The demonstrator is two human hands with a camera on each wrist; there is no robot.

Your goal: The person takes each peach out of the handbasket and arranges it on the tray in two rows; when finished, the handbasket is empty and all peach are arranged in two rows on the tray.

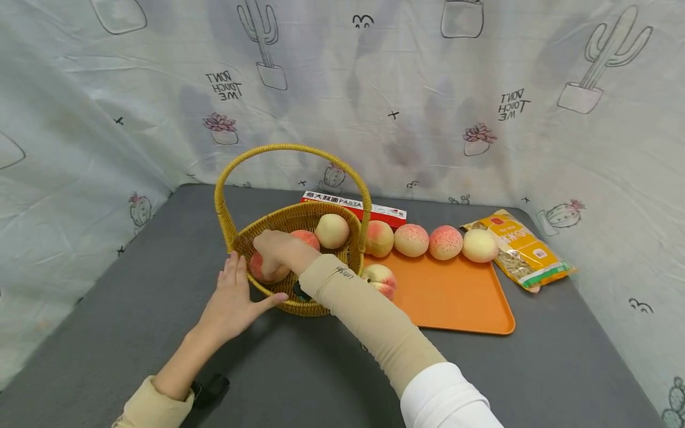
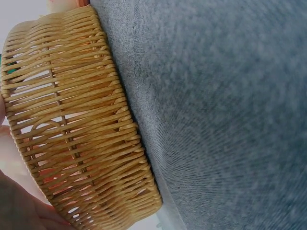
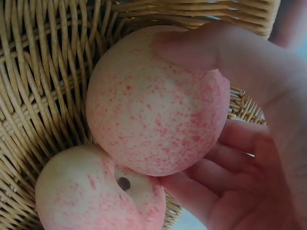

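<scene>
Inside the wicker basket (image 1: 307, 310), toward its left end, we see the right hand (image 1: 280, 246) bent downward over a speckled peach (image 3: 156, 110). From the right wrist view we can tell that the thumb and fingers are curved about this fruit, so the hand is holding it. The held fruit is within the basket, and it touches a second peach (image 3: 96, 191), which has a small brown dot.

At the front left side of the basket, the left hand (image 1: 233, 306) is spread wide. Its thumb is well apart from the straight fingers, and we observe that the hand rests against the woven outside, near the rim. In the back right part of the basket, we find also a pale peach (image 1: 332, 231).

To the right of the basket there lies an orange tray (image 1: 449, 297). Beginning just beside the basket, four peaches (image 1: 446, 242) form a row which goes to the right, along the back of this tray. One more peach (image 1: 380, 281) sits just to the right of the basket, on the left part of the tray.

Behind the basket and to its right, we can read PASTA on a red and white box (image 1: 385, 214). Farthest to the right of the basket, past the tray, is a yellow bag (image 1: 527, 246). Under the basket we see a grey table (image 1: 160, 297), and behind it a pale cloth (image 1: 321, 89) with cactus drawings.
</scene>
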